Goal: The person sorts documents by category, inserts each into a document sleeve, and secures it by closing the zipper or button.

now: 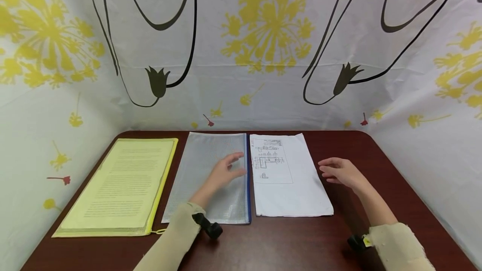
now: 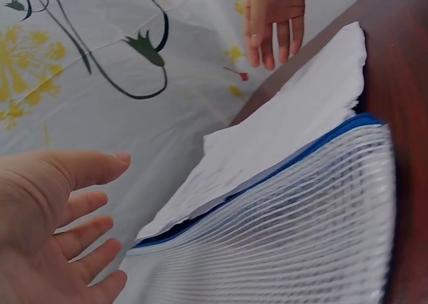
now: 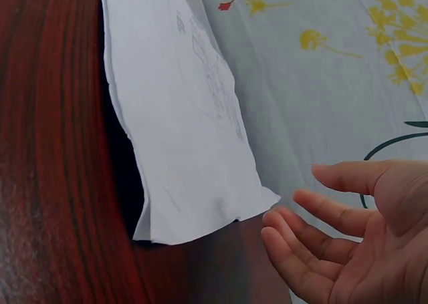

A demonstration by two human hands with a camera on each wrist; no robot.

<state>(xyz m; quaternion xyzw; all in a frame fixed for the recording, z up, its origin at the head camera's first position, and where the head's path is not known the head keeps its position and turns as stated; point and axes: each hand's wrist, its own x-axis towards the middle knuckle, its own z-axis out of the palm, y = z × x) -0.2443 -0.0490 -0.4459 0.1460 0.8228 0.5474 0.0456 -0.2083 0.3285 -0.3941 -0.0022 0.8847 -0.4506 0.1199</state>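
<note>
My left hand (image 1: 224, 173) hovers over the right part of a clear mesh zip pouch (image 1: 205, 154) with a blue zip edge, thumb and fingers spread with nothing between them. Just right of the pouch lies a stack of white paper (image 1: 286, 200), its top sheet printed with a technical drawing. My right hand (image 1: 344, 172) is held beside the stack's right edge, fingers loosely bent and holding nothing. In the right wrist view those fingers (image 3: 314, 244) are near a corner of the paper (image 3: 187, 150). The left wrist view shows the pouch's mesh (image 2: 281, 210) below my left hand (image 2: 60, 230).
A yellow zip pouch (image 1: 160, 204) with a printed sheet inside lies at the left of the dark red wooden table (image 1: 293, 246). White cloth (image 1: 211, 45) with flower prints hangs behind the table and along both sides. Each wrist wears a black camera band (image 1: 207, 226).
</note>
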